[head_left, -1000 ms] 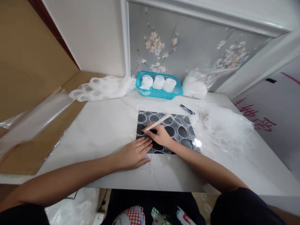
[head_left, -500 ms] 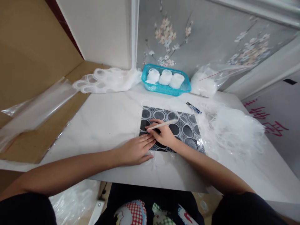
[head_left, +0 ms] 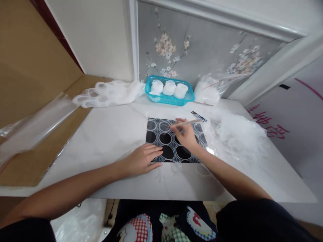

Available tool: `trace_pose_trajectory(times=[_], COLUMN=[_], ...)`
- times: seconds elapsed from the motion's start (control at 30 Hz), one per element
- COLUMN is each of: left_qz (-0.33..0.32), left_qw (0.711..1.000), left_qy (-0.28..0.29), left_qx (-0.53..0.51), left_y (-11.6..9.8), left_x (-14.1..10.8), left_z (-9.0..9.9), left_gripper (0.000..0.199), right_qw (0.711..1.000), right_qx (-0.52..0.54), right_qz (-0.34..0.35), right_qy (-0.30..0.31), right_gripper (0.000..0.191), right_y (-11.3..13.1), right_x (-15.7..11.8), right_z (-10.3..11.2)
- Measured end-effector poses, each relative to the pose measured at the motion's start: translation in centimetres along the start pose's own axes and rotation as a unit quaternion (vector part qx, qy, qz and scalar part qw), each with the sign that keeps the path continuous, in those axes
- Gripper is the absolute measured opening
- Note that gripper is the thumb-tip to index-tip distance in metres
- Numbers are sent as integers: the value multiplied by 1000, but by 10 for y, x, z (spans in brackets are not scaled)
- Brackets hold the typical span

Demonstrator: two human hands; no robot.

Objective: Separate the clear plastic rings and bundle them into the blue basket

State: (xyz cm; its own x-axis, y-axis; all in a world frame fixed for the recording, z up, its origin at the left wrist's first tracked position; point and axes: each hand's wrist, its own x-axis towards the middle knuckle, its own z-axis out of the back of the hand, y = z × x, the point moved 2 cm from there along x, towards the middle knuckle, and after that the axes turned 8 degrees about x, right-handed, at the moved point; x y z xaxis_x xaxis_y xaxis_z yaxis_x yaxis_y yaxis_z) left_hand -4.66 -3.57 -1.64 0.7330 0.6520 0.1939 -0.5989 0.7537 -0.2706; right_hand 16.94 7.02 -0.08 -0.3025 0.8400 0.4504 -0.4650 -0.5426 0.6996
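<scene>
A black rectangular board lies on the table under a clear sheet with rows of white-outlined rings. My left hand rests flat on the front left part of it, fingers stretched out and slightly apart. In my right hand, pinched like a pen, is a slim pale stick-like tool. Its tip points down and left toward a ring in the back row; whether it touches the sheet I cannot tell. Some rings at the front look plain black inside, others greyer.
A blue plastic basket holds several white rolled stacks. Right of it stands a bag of white material. Dark-handled scissors or tweezers lie beside a heap of clear cut-out film. White ring-holed sheets lie at the back left, near cardboard.
My right hand with the tool has moved away from my left hand, toward the back right of the board. My left hand stays flat on the sheet. The view has shifted slightly.
</scene>
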Motion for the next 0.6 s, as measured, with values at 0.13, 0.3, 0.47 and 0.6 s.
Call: trace_pose_trajectory(times=[0.13,0.3,0.47,0.6], left_qz=[-38,-26,-26,-24], left_qw=[998,995,993,994], left_qy=[9,60,67,61], left_qx=[57,77,93,92], left_y=[-6,-6,-8,-9], left_x=[8,13,14,16], left_z=[-13,-21,-23,-24], left_gripper=[56,65,68,69], right_qw=[992,988,988,988], right_qx=[101,117,124,128], right_qz=[-43,-36,-32,-26], right_qy=[59,93,83,84], right_gripper=[21,19,18,18], right_y=[1,-4,-3,-1], right_x=[-52,-54,-53,-54], right_z=[-7,-13,-10,-9])
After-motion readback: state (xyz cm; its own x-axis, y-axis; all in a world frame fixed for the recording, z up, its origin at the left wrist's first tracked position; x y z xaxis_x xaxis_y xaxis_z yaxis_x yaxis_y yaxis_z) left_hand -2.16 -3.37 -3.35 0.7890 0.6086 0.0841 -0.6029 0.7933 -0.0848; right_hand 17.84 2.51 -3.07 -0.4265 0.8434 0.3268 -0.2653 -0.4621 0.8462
